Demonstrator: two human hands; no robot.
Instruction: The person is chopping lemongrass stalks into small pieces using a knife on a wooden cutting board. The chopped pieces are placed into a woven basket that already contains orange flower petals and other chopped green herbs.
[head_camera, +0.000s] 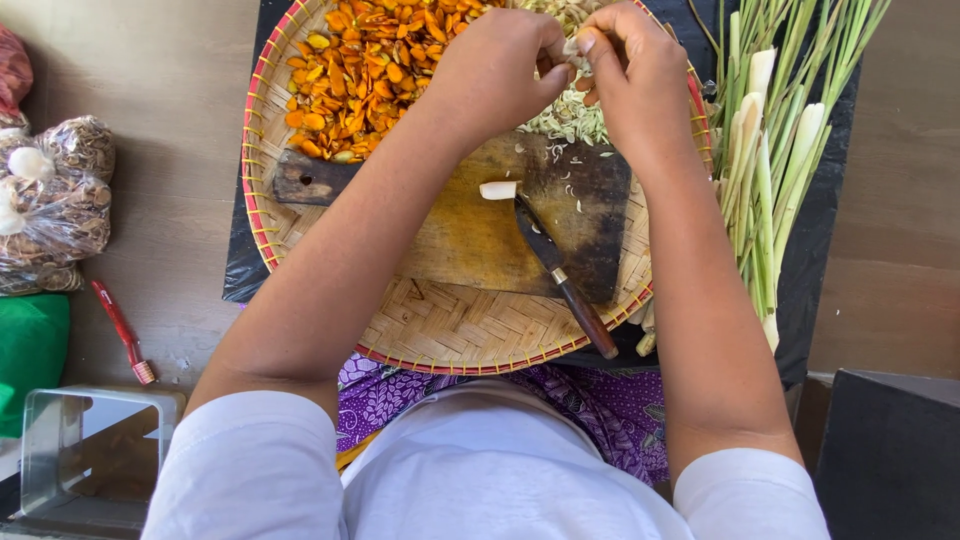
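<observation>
Nearest, a knife rests at five o'clock on the wooden cutting board, blade pointing to a short pale stalk piece at the board's centre. The board sits in a round woven tray. Farther, at twelve o'clock, the left hand and right hand meet, fingertips pinching a small pale shred above the pile of sliced lemongrass. Orange slices lie at eleven o'clock, lemongrass stalks at three.

Knife across bare cutting board
</observation>
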